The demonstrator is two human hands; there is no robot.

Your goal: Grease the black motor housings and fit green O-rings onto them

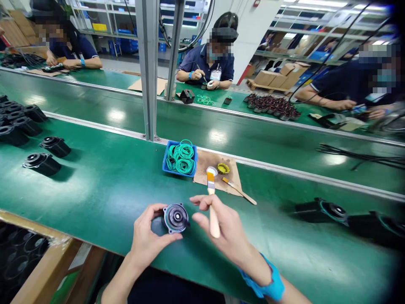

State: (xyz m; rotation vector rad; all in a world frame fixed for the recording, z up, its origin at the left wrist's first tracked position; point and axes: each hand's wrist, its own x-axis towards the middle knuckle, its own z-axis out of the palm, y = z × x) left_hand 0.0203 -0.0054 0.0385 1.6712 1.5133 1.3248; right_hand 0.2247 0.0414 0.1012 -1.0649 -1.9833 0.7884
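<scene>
Fingers curled, our left hand (148, 231) clasps a black casing (176, 218) at the near side of the green bench (104, 185), our right hand (228, 230) grips a brush (214, 221), and this apparent brushing step next calls for swinging bristles (210, 176) casingward.

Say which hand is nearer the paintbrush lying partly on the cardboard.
Right. The right hand, holding a second paintbrush, is this side of the lying paintbrush; the left hand, around the flanged housing, is farther left.

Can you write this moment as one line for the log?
Left hand: around black part | right hand: holding brush | blue bin: green rings | second brush: partly on cardboard
</scene>
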